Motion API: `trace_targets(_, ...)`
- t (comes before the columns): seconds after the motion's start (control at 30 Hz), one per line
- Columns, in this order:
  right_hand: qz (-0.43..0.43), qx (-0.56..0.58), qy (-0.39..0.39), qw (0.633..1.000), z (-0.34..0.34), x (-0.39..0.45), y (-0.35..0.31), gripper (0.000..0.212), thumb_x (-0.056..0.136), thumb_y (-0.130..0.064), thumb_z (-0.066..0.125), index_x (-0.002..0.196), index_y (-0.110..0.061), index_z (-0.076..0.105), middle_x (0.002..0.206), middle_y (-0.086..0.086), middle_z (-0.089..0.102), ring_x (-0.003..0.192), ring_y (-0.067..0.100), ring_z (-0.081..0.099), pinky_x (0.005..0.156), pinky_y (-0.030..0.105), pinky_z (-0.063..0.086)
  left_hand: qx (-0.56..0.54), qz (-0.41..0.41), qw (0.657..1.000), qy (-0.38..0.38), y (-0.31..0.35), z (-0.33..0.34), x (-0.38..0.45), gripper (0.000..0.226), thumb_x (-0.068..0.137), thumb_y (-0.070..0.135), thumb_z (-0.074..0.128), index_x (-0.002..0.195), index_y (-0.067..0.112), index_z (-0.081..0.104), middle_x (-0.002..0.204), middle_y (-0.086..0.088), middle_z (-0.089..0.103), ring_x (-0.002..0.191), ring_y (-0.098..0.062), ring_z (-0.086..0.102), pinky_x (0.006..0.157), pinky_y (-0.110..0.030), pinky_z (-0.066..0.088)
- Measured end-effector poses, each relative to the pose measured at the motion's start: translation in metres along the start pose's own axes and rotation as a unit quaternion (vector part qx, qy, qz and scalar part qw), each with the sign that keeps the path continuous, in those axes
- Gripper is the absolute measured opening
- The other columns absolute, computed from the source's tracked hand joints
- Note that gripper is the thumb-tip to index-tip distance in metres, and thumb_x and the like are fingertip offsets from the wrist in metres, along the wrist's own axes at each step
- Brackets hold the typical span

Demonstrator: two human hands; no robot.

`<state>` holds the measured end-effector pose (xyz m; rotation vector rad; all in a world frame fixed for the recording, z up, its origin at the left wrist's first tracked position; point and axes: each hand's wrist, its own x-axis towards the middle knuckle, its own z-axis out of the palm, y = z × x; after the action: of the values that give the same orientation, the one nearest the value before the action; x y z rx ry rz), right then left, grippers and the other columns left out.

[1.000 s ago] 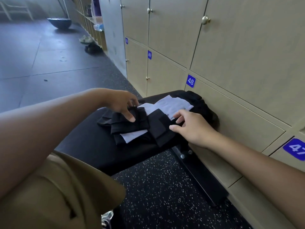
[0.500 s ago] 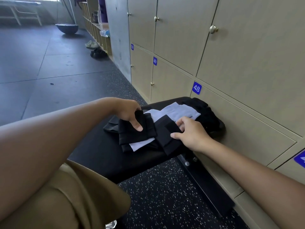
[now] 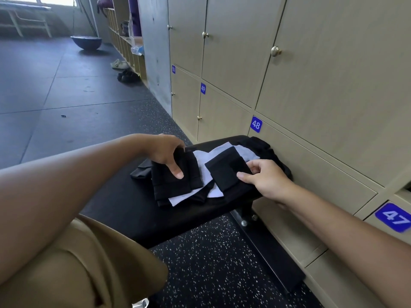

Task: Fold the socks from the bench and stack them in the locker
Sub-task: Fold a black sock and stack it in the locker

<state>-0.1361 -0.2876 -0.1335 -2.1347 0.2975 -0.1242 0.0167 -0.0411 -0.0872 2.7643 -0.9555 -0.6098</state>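
Left hand (image 3: pixel 165 155) pinches one folded black sock (image 3: pixel 175 183) at 9 o'clock of the pile, right hand (image 3: pixel 264 176) clamps another folded sock (image 3: pixel 226 172) at 3, probably so both folds hold for stacking.

A gym changing area — a wall of pale wooden lockers (image 3: pixel 311 90) with brass knobs and blue number plates 47 to 50. A black padded bench (image 3: pixel 124 210) stands just before the lockers on speckled rubber flooring (image 3: pixel 213 267). Farther along the lockers come open shoe cubbies (image 3: pixel 124 45) with shoes (image 3: pixel 124 71) on the floor — beyond them, a blue balance dome (image 3: pixel 86 42).
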Motion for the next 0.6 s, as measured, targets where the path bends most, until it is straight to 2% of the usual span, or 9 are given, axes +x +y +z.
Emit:
trace_targets(0.07,0.002,0.032,0.004,0.999,-0.007,-0.004,0.001,0.004,0.092,-0.011,0.073,0.093,-0.014,0.07,0.072,-0.015,0.063,0.059,-0.011,0.059,0.057,0.004,0.04,-0.018,0.015,1.0,0.008,0.0,-0.003,-0.002,0.041,0.068,0.038,0.094,0.093,0.029,0.062,0.095,0.008,0.069,0.09,-0.016,0.065,0.074,-0.032,0.051)
trace_targets(0.13,0.009,0.054,0.002,0.999,-0.013,-0.007,0.005,0.005,0.092,-0.011,0.073,0.096,-0.014,0.071,0.078,-0.012,0.07,0.065,-0.009,0.064,0.064,0.007,0.044,-0.035,0.024,0.999,0.011,0.001,-0.005,-0.005,0.04,0.068,0.035,0.094,0.094,0.027,0.065,0.093,0.008,0.072,0.087,-0.013,0.068,0.074,-0.031,0.053)
trace_targets(0.2,0.013,0.068,0.003,0.998,-0.02,-0.01,0.007,0.006,0.092,-0.013,0.074,0.096,-0.017,0.072,0.08,-0.012,0.073,0.072,-0.001,0.067,0.069,0.012,0.047,-0.048,0.037,0.998,0.011,0.002,-0.007,-0.007,0.037,0.068,0.031,0.094,0.088,0.028,0.064,0.085,0.011,0.073,0.079,-0.01,0.069,0.066,-0.025,0.05)
trace_targets(0.3,0.012,0.088,0.01,0.996,-0.03,-0.015,0.01,0.005,0.092,-0.011,0.073,0.094,-0.016,0.072,0.075,-0.013,0.072,0.07,0.001,0.067,0.066,0.011,0.048,-0.073,0.053,0.996,0.011,0.009,-0.011,-0.013,0.036,0.067,0.028,0.095,0.079,0.027,0.062,0.072,0.015,0.071,0.068,-0.005,0.068,0.059,-0.017,0.046)
trace_targets(0.37,0.012,0.106,0.017,0.994,-0.036,-0.02,0.011,0.007,0.093,-0.011,0.072,0.1,-0.011,0.072,0.081,-0.01,0.073,0.075,0.003,0.068,0.071,0.013,0.05,-0.089,0.06,0.994,0.022,0.016,-0.015,-0.017,0.038,0.067,0.026,0.095,0.08,0.027,0.06,0.069,0.017,0.07,0.064,-0.001,0.066,0.056,-0.013,0.045)
trace_targets(0.43,0.025,0.131,0.03,0.991,-0.043,-0.023,0.013,0.012,0.093,-0.012,0.072,0.105,-0.008,0.071,0.094,-0.002,0.075,0.086,0.01,0.069,0.084,0.022,0.052,-0.122,0.067,0.989,0.041,0.024,-0.017,-0.021,0.045,0.066,0.025,0.096,0.093,0.023,0.06,0.08,0.011,0.075,0.074,-0.009,0.073,0.062,-0.021,0.053)
trace_targets(0.5,0.04,0.163,0.035,0.985,-0.05,-0.027,0.014,0.004,0.095,-0.011,0.069,0.099,-0.009,0.07,0.096,0.004,0.076,0.089,0.016,0.071,0.09,0.032,0.053,-0.158,0.082,0.983,0.046,0.036,-0.019,-0.026,0.056,0.065,0.024,0.096,0.106,0.026,0.057,0.092,0.003,0.077,0.082,-0.018,0.076,0.067,-0.03,0.057)
trace_targets(0.6,0.058,0.199,0.046,0.977,-0.061,-0.035,0.015,0.006,0.098,-0.01,0.064,0.1,-0.005,0.067,0.107,0.016,0.075,0.097,0.023,0.07,0.1,0.038,0.053,-0.194,0.111,0.973,0.048,0.06,-0.018,-0.033,0.059,0.068,0.022,0.095,0.112,0.029,0.057,0.096,0.001,0.078,0.082,-0.017,0.077,0.066,-0.026,0.059)
